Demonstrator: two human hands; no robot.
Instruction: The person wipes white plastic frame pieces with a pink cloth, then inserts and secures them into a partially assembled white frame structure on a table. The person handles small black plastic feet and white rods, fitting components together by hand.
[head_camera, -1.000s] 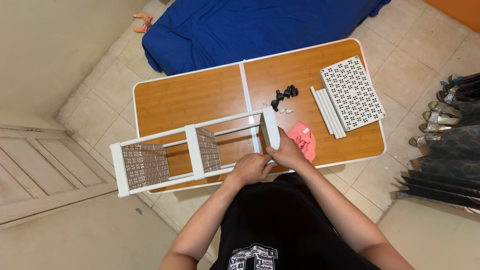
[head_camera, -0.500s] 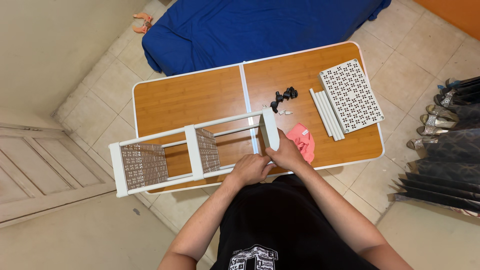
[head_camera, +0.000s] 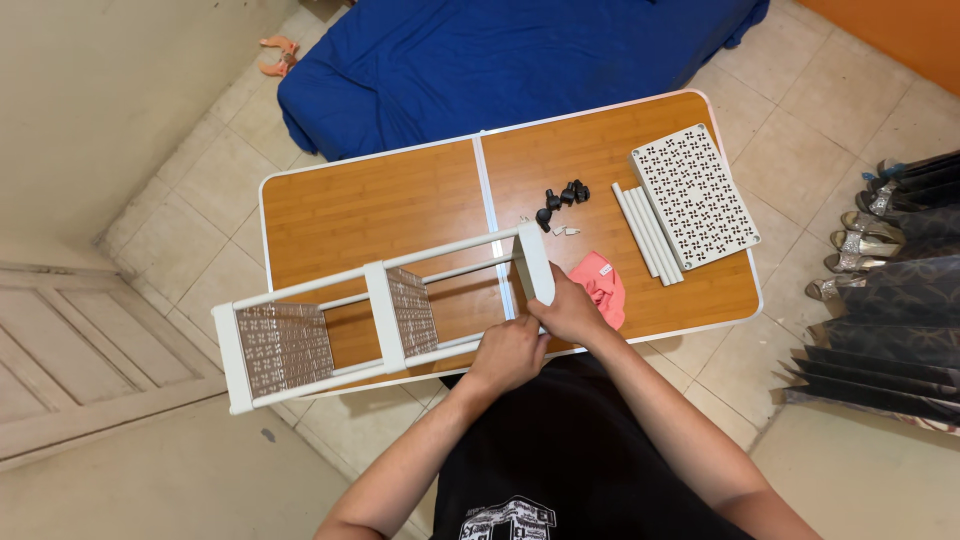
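A white shelf rack (head_camera: 385, 315) lies on its side across the near edge of the wooden folding table (head_camera: 400, 205), one end overhanging toward the floor — laid flat, it seems, so its end panel faces the person. Both hands work at that end: the right hand (head_camera: 570, 310) is closed around the panel's lower corner, the left hand (head_camera: 508, 352) curled tight just below it, steadying the frame. Nearby wait white tubes (head_camera: 648, 232), a perforated panel (head_camera: 693, 192), black feet (head_camera: 562, 196) and a pink cloth (head_camera: 600, 285). Beyond the table are a blue mattress (head_camera: 500, 60) and tiled floor (head_camera: 800, 110).
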